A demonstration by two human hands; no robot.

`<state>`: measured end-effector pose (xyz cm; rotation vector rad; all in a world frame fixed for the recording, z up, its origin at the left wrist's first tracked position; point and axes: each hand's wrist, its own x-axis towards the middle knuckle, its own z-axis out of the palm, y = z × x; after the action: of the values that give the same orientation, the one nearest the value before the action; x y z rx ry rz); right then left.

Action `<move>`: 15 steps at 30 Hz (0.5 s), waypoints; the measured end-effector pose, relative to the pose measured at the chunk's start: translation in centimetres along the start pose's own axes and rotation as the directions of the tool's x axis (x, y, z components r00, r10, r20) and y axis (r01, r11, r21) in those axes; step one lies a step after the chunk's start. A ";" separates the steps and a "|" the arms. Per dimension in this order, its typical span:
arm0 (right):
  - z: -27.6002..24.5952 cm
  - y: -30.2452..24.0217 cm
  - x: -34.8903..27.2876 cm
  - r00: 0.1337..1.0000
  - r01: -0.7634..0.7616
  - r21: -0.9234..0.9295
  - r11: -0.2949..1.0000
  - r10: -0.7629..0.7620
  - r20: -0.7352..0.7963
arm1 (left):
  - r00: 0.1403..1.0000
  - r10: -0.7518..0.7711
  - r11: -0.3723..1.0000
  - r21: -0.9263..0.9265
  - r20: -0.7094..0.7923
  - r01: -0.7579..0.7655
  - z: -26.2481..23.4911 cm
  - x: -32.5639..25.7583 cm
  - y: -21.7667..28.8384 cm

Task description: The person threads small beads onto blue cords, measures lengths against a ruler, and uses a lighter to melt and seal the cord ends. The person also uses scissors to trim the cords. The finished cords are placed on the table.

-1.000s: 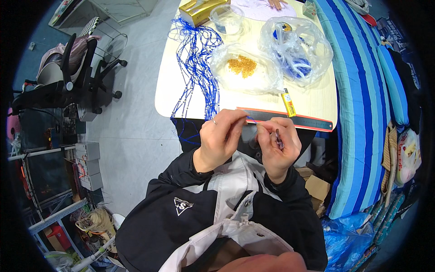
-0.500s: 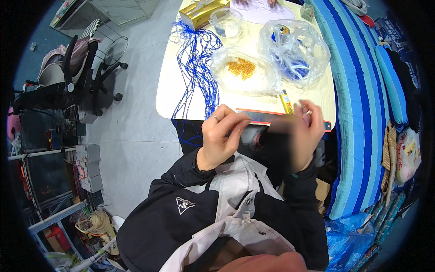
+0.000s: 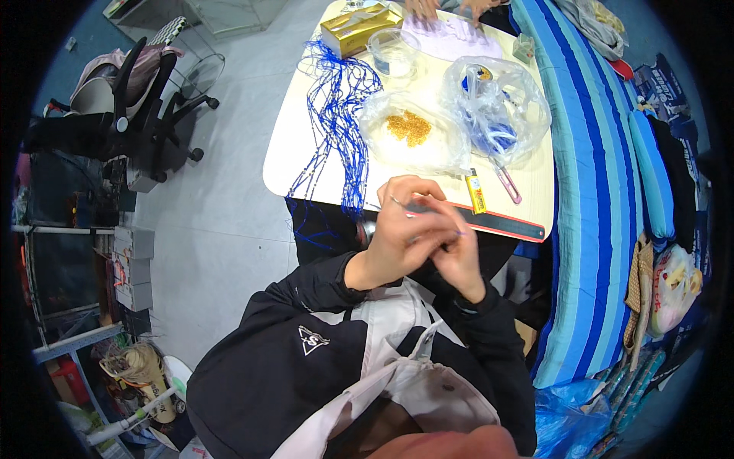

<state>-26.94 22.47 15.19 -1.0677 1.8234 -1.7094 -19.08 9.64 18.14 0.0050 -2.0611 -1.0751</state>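
Note:
My left hand [image 3: 405, 233] and my right hand [image 3: 462, 264] meet in front of my chest, just off the table's near edge. Both have their fingers bent in a pinch. A thin bluish bit shows at the fingertips, too small and blurred to name. My left hand partly covers the right one's fingers. Left of them, a bundle of blue beaded strings [image 3: 340, 115] lies along the table and hangs over its edge. Beyond my hands, gold beads [image 3: 409, 128] rest on an opened clear plastic bag [image 3: 382, 145]. A dark ruler with red edges [image 3: 501, 223] lies beside my right hand.
On the table [image 3: 287, 153] are a yellow tube-like item [image 3: 475, 193], a pink-handled tool [image 3: 508, 186], a bag of blue spools [image 3: 501, 107], a clear tub [image 3: 394, 53] and a gold tissue box [image 3: 359, 30]. Another person's hands [image 3: 478, 6] work at the far end. A striped cushion [image 3: 589, 191] runs along the right.
My right hand has moved left and come up against my left hand, uncovering the ruler and pink-handled tool. My left hand has shifted slightly right. The whole view has tilted a little.

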 end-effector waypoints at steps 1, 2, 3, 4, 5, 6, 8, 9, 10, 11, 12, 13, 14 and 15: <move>0.6 0.0 0.1 0.996 0.089 0.042 0.995 -0.090 0.017 | 0.998 0.055 0.996 0.062 0.038 -0.057 0.0 -0.2 0.4; 1.1 0.2 0.1 0.988 0.140 0.087 0.986 -0.144 0.048 | 0.997 0.072 0.997 0.029 0.043 -0.073 -0.2 -0.2 0.3; 1.1 0.3 -0.1 0.988 0.153 0.087 0.984 -0.155 0.017 | 0.996 0.070 0.998 0.005 0.057 -0.070 -0.5 -0.2 0.1; 1.0 0.4 -0.2 0.998 0.063 0.169 0.984 -0.061 -0.011 | 0.995 0.069 0.997 -0.022 0.071 -0.068 -0.8 -0.2 -0.3; 0.6 0.5 -0.3 0.998 0.022 0.269 0.963 -0.007 -0.056 | 0.999 -0.020 0.986 -0.165 0.040 0.026 -1.4 -0.2 -1.0; 0.2 0.6 -0.5 0.995 -0.017 0.356 0.934 0.051 -0.087 | 0.992 -0.121 0.966 -0.227 0.038 0.126 -1.9 0.0 -2.2; -0.6 1.0 -0.5 0.983 0.061 0.436 0.898 0.022 -0.184 | 0.993 -0.120 0.965 -0.236 -0.016 0.113 -2.5 0.3 -4.5; -0.8 1.2 -0.4 0.981 0.057 0.469 0.881 0.037 -0.189 | 0.991 -0.107 0.976 -0.181 0.083 0.121 -2.6 0.0 -5.3; -1.0 1.4 -0.3 0.979 0.052 0.512 0.857 0.059 -0.197 | 0.978 -0.101 0.984 -0.126 0.183 0.125 -2.5 -0.2 -6.0; -1.1 1.6 -0.3 0.980 0.055 0.542 0.839 0.057 -0.189 | 0.956 -0.092 0.991 -0.072 0.278 0.116 -2.4 -0.6 -6.4; -1.1 1.8 -0.1 0.981 0.059 0.580 0.813 0.062 -0.186 | 0.944 -0.115 0.989 -0.049 0.310 0.137 -2.3 -0.9 -6.8; -1.2 2.0 -0.1 0.981 0.068 0.629 0.774 0.065 -0.185 | 0.930 -0.131 0.988 -0.028 0.343 0.149 -2.1 -1.1 -7.1; -1.3 2.2 -0.1 0.975 0.080 0.616 0.784 0.067 -0.212 | 0.911 -0.145 0.987 -0.002 0.385 0.158 -2.0 -1.3 -7.2; -1.4 2.3 -0.1 0.969 0.095 0.615 0.783 0.068 -0.236 | 0.922 -0.144 0.990 0.057 0.358 0.133 -2.0 -1.5 -7.4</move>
<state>-28.52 23.31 13.20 -0.6001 1.1906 -2.3036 -19.24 4.04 12.74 -0.0341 -2.4396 -1.1999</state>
